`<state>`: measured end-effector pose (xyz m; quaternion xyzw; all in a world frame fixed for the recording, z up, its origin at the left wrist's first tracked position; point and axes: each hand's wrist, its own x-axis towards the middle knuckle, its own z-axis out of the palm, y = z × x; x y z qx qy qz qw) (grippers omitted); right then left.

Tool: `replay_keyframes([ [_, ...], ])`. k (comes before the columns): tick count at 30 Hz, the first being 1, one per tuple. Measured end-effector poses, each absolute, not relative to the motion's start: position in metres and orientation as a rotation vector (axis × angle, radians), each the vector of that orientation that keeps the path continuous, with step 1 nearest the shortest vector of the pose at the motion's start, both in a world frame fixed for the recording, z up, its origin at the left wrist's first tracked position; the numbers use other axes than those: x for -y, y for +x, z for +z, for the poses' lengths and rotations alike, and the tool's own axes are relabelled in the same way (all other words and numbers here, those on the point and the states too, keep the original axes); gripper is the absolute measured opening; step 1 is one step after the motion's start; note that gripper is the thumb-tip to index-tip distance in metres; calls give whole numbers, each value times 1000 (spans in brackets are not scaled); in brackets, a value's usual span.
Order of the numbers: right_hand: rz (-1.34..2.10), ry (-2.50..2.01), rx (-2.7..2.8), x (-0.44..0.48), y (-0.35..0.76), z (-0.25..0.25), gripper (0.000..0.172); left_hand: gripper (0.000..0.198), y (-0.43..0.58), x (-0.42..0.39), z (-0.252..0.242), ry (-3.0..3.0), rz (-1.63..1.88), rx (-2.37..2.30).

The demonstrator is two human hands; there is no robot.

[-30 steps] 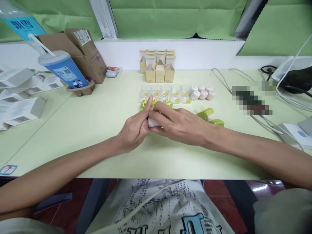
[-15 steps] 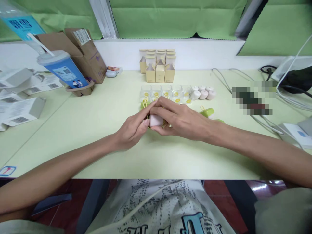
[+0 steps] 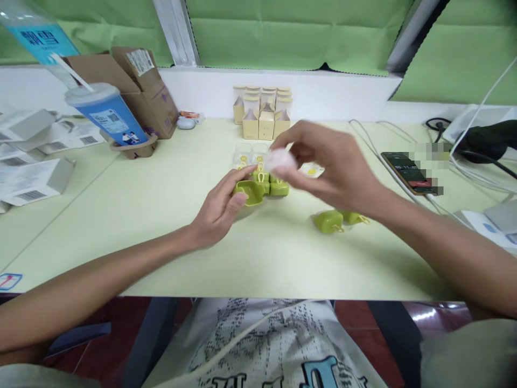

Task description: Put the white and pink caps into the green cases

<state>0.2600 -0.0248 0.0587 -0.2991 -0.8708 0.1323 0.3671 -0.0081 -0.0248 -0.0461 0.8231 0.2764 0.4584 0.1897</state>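
Note:
My left hand (image 3: 218, 207) pinches a small green case (image 3: 249, 193) between thumb and fingers; its hollow side faces up toward me. A pale pink rounded piece (image 3: 281, 160), smeared by motion, is in the fingers of my right hand (image 3: 327, 161), raised just to the right of that case. Beside my left fingertips stand more green cases (image 3: 278, 187) with yellow loops. Clear containers with yellow round stickers (image 3: 244, 159) line up behind, partly covered by my right hand. Below my right wrist lie two green cases (image 3: 329, 221) with loops.
Small open cream boxes (image 3: 250, 126) stand against the wall. On the left are a blue cup (image 3: 111, 118) in a cardboard holder, a brown carton (image 3: 155, 102) and white boxes (image 3: 44, 180). A phone (image 3: 404, 170) and cables (image 3: 367, 134) lie at the right.
The pale pink piece, between both hands before, is now lifted away in my right hand, up and to the right. The hollow of the green case in my left hand now shows.

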Motion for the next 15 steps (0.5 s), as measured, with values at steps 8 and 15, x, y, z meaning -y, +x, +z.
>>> replay_keyframes([
  [8, 140, -1601, 1983, -11, 357, 43, 36, 52, -3, 25, -59, 2616, 1112, -553],
  [15, 239, -1875, 1983, -21, 364, 12, 7, 51, -1, 25, -59, 2640, 1094, -495],
])
